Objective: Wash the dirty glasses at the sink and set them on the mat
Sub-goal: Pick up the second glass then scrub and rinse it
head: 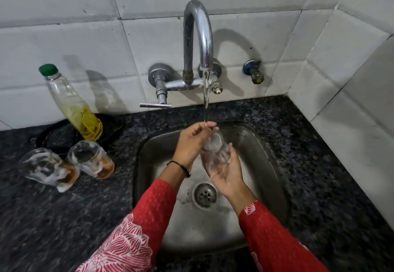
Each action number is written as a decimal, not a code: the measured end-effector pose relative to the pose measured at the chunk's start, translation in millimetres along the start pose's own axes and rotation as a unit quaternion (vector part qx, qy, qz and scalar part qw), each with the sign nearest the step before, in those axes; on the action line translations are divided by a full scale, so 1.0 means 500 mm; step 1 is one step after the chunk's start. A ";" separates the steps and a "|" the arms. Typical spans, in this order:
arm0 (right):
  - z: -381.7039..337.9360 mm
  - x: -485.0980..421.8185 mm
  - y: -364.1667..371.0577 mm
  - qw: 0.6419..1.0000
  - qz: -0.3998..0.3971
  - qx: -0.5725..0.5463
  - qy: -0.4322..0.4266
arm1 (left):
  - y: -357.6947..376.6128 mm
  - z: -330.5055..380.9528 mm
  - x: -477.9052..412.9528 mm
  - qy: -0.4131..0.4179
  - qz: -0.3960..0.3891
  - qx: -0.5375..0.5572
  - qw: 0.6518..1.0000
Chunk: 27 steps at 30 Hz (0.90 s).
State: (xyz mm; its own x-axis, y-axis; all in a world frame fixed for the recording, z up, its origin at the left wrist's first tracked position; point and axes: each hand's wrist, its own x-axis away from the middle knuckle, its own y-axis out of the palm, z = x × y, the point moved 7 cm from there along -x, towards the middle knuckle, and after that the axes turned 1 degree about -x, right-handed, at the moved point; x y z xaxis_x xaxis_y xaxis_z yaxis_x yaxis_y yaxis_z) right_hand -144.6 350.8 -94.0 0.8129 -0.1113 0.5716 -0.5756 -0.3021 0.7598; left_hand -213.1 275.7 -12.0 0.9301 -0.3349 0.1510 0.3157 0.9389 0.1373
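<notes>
Under the tap (198, 37), left hand (191, 141) and right hand (228, 173) grip the glass (215, 152), tilted mouth-up toward the wall (64, 37).

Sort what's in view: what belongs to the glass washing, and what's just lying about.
Job: glass, held by left hand and right hand under the running tap; sink; left dirty glass; right dirty glass.
Lying about: bottle, dark dish under it, blue valve.
</notes>
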 end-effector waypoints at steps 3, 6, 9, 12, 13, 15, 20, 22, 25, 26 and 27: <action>0.003 -0.017 0.026 0.993 -0.018 0.113 0.023 | -0.050 -0.018 0.010 -0.016 0.064 0.079 0.995; -0.004 -0.023 0.070 0.957 -0.046 0.285 0.034 | -0.107 -0.056 0.027 -0.054 0.123 0.164 0.977; -0.028 -0.020 0.111 0.882 -0.043 0.468 -0.031 | -0.148 -0.090 0.040 -0.094 0.144 0.167 0.971; -0.045 -0.011 0.148 0.825 -0.042 0.551 -0.118 | -0.178 -0.064 0.016 -0.074 0.162 0.187 0.966; -0.050 -0.008 0.158 0.805 -0.046 0.573 -0.147 | -0.187 -0.037 -0.001 -0.046 0.175 0.195 0.964; -0.062 -0.004 0.174 0.772 -0.062 0.603 -0.192 | -0.201 0.028 -0.034 0.012 0.208 0.179 0.962; -0.085 0.016 0.193 0.716 -0.078 0.639 -0.271 | -0.205 0.144 -0.063 0.138 0.314 -0.191 0.920; -0.092 0.032 0.202 0.704 -0.069 0.636 -0.307 | -0.175 0.176 -0.059 0.159 0.306 -0.376 0.860; -0.093 0.055 0.202 0.719 -0.049 0.602 -0.344 | -0.164 0.196 -0.044 0.174 0.289 -0.426 0.840; -0.091 0.061 0.195 0.734 -0.043 0.582 -0.349 | -0.169 0.190 -0.041 0.179 0.276 -0.421 0.845; -0.087 0.065 0.182 0.754 -0.034 0.558 -0.345 | -0.172 0.179 -0.036 0.174 0.256 -0.413 0.856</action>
State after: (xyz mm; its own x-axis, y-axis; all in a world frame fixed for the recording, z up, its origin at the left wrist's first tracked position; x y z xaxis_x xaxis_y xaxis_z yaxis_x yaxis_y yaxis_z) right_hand -174.4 361.0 7.4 0.9115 -0.4087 -0.0461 -0.4102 -0.8955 -0.1727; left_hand -273.7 193.7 61.2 0.9408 0.0473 -0.3357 -0.2589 0.7396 -0.6213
